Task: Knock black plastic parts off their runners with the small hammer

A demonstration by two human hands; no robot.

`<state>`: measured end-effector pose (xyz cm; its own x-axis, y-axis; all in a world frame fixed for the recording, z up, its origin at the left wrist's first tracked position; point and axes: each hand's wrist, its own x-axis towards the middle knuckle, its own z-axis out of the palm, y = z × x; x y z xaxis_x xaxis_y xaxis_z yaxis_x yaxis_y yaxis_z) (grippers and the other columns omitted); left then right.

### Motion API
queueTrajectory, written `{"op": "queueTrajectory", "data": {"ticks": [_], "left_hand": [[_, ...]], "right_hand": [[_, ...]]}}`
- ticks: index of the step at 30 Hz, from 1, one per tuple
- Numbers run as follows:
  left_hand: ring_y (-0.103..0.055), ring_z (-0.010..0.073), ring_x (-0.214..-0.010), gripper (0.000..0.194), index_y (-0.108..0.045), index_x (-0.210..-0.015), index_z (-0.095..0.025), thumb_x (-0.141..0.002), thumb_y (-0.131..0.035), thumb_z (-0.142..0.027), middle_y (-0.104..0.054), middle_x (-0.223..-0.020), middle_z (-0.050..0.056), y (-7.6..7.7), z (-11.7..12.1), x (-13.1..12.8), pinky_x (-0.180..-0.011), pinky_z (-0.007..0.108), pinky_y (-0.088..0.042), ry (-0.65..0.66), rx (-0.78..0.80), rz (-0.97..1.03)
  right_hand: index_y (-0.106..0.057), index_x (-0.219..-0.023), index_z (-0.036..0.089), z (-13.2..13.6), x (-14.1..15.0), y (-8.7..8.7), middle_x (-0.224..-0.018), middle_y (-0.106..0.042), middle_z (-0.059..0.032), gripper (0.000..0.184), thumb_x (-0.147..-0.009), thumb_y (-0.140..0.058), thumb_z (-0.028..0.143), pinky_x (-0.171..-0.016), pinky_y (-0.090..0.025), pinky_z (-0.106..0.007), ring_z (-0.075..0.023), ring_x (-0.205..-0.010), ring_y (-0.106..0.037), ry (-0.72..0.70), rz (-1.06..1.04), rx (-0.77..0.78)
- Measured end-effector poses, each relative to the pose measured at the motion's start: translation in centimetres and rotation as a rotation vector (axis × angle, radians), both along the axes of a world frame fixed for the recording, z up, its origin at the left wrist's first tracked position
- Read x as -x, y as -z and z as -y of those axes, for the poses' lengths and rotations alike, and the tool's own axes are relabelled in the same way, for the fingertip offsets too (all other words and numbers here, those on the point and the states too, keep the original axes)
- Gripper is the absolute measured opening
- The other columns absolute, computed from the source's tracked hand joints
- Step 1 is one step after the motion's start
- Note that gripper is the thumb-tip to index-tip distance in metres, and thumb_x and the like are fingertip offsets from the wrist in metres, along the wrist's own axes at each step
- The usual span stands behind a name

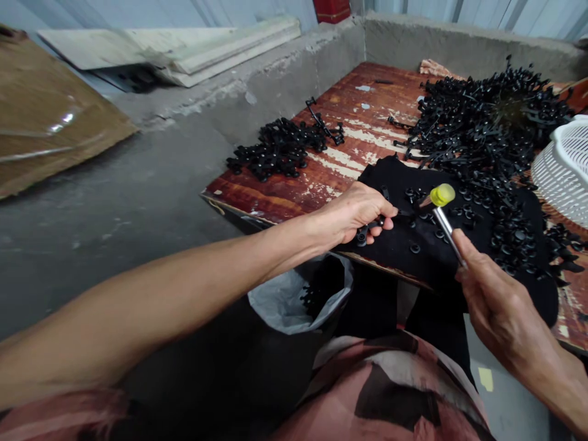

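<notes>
My left hand [367, 214] is closed on a small black plastic part [362, 234], over the near left of a black cloth [390, 174]. Part of the piece is hidden by the fingers. In my right hand [496, 285] is a small hammer [448, 233] with a metal handle, its yellow head [442, 195] raised above the cloth. Loose black round pieces [414, 248] lie scattered on the cloth between and beyond my hands. More of these small black pieces [517, 239] are heaped on the cloth's right side.
A large black pile of parts [482, 116] covers the back right of the worn red-brown table [353, 92]. A smaller pile [280, 147] sits at its left edge. At right stands a white plastic basket [563, 165]. Below the front edge is a lined bin [280, 306] with black parts inside.
</notes>
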<state>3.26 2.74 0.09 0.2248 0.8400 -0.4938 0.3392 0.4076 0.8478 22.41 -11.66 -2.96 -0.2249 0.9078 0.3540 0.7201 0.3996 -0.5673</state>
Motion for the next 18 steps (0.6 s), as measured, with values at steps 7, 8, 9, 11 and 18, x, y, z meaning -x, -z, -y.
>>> {"op": "queueTrajectory", "data": {"ticks": [7, 8, 9, 11, 18], "left_hand": [[-0.043, 0.0064, -0.034, 0.023, -0.052, -0.050, -0.015, -0.071, -0.058, -0.011, -0.056, -0.050, -0.001, 0.8, -0.2, 0.5, -0.035, 0.019, -0.034, 0.055, -0.060, 0.012], [-0.044, 0.0068, -0.035, 0.021, -0.053, -0.050, -0.015, -0.070, -0.059, -0.012, -0.057, -0.051, 0.000, 1.0, -0.2, 0.6, -0.035, 0.019, -0.034, 0.065, -0.080, 0.025], [-0.045, 0.0070, -0.035, 0.020, -0.054, -0.051, -0.015, -0.070, -0.060, -0.013, -0.058, -0.051, 0.000, 1.2, -0.2, 0.6, -0.035, 0.020, -0.035, 0.072, -0.095, 0.031], [-0.046, 0.0070, -0.035, 0.019, -0.054, -0.051, -0.015, -0.069, -0.060, -0.014, -0.059, -0.052, 0.000, 1.4, -0.3, 0.7, -0.034, 0.019, -0.035, 0.074, -0.112, 0.035], [-0.047, 0.0068, -0.036, 0.021, -0.053, -0.050, -0.015, -0.069, -0.062, -0.016, -0.058, -0.051, 0.000, 1.7, -0.4, 0.9, -0.033, 0.018, -0.034, 0.094, -0.135, 0.017]], "right_hand": [[-0.028, -0.151, 0.032, 0.7, 0.7, -0.8, -0.145, -0.043, -0.0059, 0.063, -0.095, -0.047, 0.009, -0.097, -0.046, -0.043, -0.0263, -0.116, -0.055, 0.112, -0.048, -0.130], [-0.027, -0.151, 0.031, 0.6, 0.6, -0.5, -0.141, -0.047, -0.0083, 0.063, -0.095, -0.046, 0.010, -0.091, -0.051, -0.042, -0.0268, -0.111, -0.058, 0.088, -0.018, -0.096], [-0.027, -0.151, 0.029, 0.4, 0.5, -0.3, -0.135, -0.053, -0.0105, 0.062, -0.094, -0.046, 0.011, -0.084, -0.054, -0.041, -0.0269, -0.106, -0.060, 0.064, 0.013, -0.050], [-0.030, -0.151, 0.027, 0.2, 0.2, 0.0, -0.123, -0.060, -0.0116, 0.059, -0.095, -0.044, 0.012, -0.078, -0.056, -0.039, -0.0264, -0.100, -0.062, 0.024, 0.049, 0.020], [-0.032, -0.149, 0.032, 0.6, 0.5, -1.4, -0.129, -0.057, -0.0082, 0.062, -0.094, -0.048, 0.013, -0.096, -0.047, -0.050, -0.0310, -0.116, -0.055, 0.141, -0.033, -0.082]]}}
